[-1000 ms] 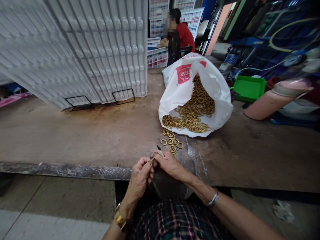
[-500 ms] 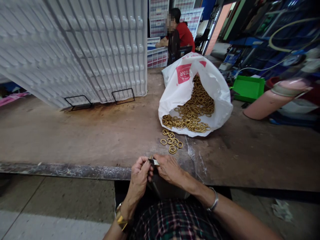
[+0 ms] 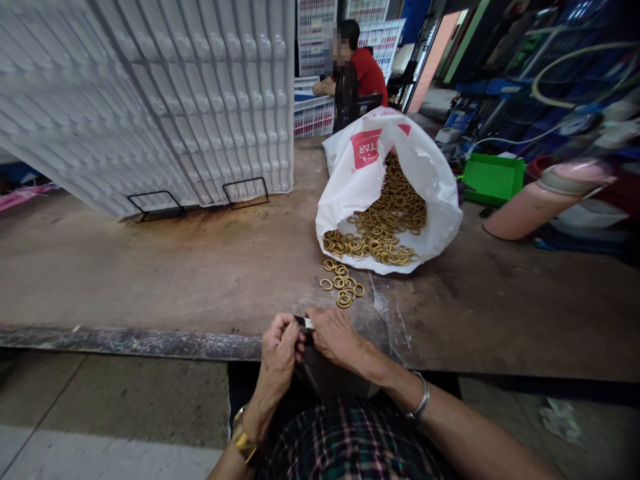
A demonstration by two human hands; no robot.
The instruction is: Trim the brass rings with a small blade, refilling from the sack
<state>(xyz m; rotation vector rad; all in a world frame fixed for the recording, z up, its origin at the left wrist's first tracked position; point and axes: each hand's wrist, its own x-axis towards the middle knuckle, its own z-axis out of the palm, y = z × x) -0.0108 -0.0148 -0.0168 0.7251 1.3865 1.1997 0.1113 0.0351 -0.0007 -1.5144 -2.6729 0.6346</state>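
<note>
My left hand (image 3: 280, 347) and my right hand (image 3: 337, 337) meet at the table's front edge, both closed. Between them shows a small narrow black-and-white piece (image 3: 305, 323). Its white end lies under my right fingers; its dark end reaches my left fingertips. What else my left fingers pinch is hidden. A speck of brass colour shows just above the piece. Just beyond my hands lie several loose brass rings (image 3: 343, 283) on the table. Behind them an open white sack (image 3: 440, 200) rests on its side, with a heap of brass rings (image 3: 397, 207) inside.
White ribbed plastic panels (image 3: 220, 100) stand at the left of the wooden table (image 3: 150, 273), with black wire stands (image 3: 246, 192) at their foot. At right are a green tray (image 3: 493, 179) and a pink bottle (image 3: 525, 207). A person in red (image 3: 370, 73) sits beyond.
My hands stay close together, with only a slight shift of the fingers on the small piece. The view has turned a little; the rings and sack have not visibly moved.
</note>
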